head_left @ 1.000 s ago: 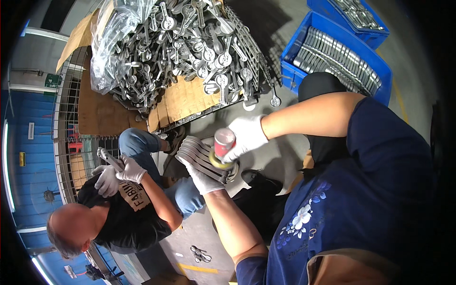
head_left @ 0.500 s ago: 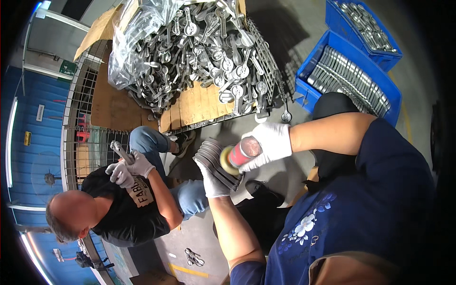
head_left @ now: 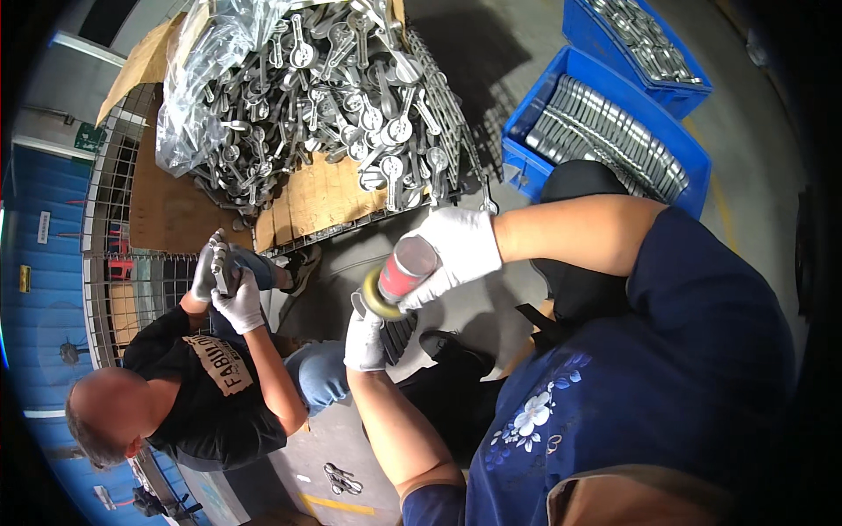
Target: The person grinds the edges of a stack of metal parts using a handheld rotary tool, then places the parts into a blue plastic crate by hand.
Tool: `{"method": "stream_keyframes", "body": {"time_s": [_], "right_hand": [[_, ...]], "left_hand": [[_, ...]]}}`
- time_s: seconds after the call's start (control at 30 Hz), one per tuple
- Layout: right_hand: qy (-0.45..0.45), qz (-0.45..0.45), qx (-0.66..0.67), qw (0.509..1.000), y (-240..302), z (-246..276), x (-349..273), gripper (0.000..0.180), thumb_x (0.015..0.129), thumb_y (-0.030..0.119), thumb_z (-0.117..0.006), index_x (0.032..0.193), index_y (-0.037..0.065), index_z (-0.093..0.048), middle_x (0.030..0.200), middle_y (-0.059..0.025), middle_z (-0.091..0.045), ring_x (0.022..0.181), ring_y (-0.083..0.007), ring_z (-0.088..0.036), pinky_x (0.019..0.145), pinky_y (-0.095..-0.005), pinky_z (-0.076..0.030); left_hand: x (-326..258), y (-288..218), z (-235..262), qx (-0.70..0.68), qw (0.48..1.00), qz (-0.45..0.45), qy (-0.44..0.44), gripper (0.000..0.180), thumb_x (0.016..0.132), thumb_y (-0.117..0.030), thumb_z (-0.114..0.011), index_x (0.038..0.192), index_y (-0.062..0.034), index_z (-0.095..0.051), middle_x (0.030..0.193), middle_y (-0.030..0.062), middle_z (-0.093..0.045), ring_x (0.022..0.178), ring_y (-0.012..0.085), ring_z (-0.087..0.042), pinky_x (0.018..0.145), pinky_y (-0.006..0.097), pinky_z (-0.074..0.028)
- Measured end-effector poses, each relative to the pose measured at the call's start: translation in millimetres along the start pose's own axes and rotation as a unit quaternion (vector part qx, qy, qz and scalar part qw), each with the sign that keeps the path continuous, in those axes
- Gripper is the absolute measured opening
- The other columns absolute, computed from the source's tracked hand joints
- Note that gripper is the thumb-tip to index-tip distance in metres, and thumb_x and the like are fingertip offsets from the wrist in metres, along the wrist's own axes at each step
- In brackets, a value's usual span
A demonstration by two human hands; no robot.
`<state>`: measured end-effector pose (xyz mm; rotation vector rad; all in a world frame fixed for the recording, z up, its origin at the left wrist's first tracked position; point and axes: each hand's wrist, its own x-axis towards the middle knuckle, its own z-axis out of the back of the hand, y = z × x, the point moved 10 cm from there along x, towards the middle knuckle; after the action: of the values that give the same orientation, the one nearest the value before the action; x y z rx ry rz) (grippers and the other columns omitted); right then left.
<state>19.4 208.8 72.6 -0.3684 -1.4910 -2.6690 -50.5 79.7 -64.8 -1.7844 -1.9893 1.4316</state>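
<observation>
My right hand (head_left: 458,250), in a white glove, is wrapped round a red-bodied hand sander (head_left: 405,272) with a round yellow disc (head_left: 377,296). Its disc lies over a stack of dark grey metal handles (head_left: 400,337), at or very near their upper ends; exact contact is hard to tell. From the left, my gloved left hand (head_left: 363,340) grips that stack, its thumb raised close to the disc. Most of the stack is hidden behind the disc, the sander and my glove.
Ahead stands a wire cage (head_left: 443,96) lined with cardboard (head_left: 320,195), heaped with metal handles (head_left: 351,114). Blue bins (head_left: 519,167) of stacked handles stand at the right. A co-worker (head_left: 224,368) sits at the left, gripping metal parts (head_left: 221,267). More handles (head_left: 340,479) lie at the lower left.
The view has shifted, so the surroundings sit further left. The stack has turned and its curved ends are now covered by the sander. The co-worker's hands have moved up with the metal parts.
</observation>
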Motion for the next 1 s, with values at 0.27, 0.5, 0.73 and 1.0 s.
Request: {"method": "stream_keyframes", "body": {"time_s": [0.27,0.5,0.73,1.0], "right_hand": [[0.148,-0.148,0.154,0.966,-35.8,-18.7,-3.3,0.045,0.074,0.047,-0.076,0.097,0.008,-0.067,0.074,-0.0051,-0.066,0.059,-0.015,-0.06,0.054,-0.0292,-0.048],[0.091,-0.128,0.052,0.986,-63.7,-33.1,3.9,0.041,0.077,0.044,-0.074,0.099,0.01,-0.069,0.078,-0.004,-0.069,0.066,-0.0146,-0.062,0.063,-0.0295,-0.051],[0.048,-0.171,0.17,0.969,-50.5,-3.0,-3.7,0.031,0.081,0.036,-0.073,0.095,0.008,-0.069,0.07,-0.0034,-0.064,0.064,-0.0131,-0.061,0.06,-0.0284,-0.05],[0.074,-0.155,0.021,0.985,-33.0,-12.4,-12.3,0.052,0.073,0.053,-0.073,0.098,0.008,-0.069,0.094,-0.0106,-0.07,0.085,-0.0244,-0.066,0.079,-0.0335,-0.052]], "left_hand": [[-13.0,8.3,-27.8,0.179,0.979,0.006,0.102,0.065,0.073,-0.025,-0.082,0.124,0.0018,-0.051,0.109,0.0075,-0.06,0.088,0.0122,-0.057,0.076,0.026,-0.046],[-18.9,13.2,-51.5,0.218,0.958,0.01,0.183,0.082,0.067,-0.02,-0.085,0.132,0.0065,-0.043,0.114,0.0096,-0.059,0.101,0.0151,-0.058,0.087,0.032,-0.048],[-19.4,-15.6,-32.0,0.25,0.965,-0.076,0.038,0.071,0.073,-0.01,-0.08,0.132,0.003,-0.044,0.112,0.0067,-0.059,0.093,0.0112,-0.059,0.08,0.024,-0.05],[-25.5,-35.3,-34.8,0.308,0.939,-0.152,0.007,0.072,0.073,-0.008,-0.08,0.134,0.0008,-0.043,0.119,0.0083,-0.058,0.104,0.0143,-0.058,0.089,0.029,-0.049]]}}
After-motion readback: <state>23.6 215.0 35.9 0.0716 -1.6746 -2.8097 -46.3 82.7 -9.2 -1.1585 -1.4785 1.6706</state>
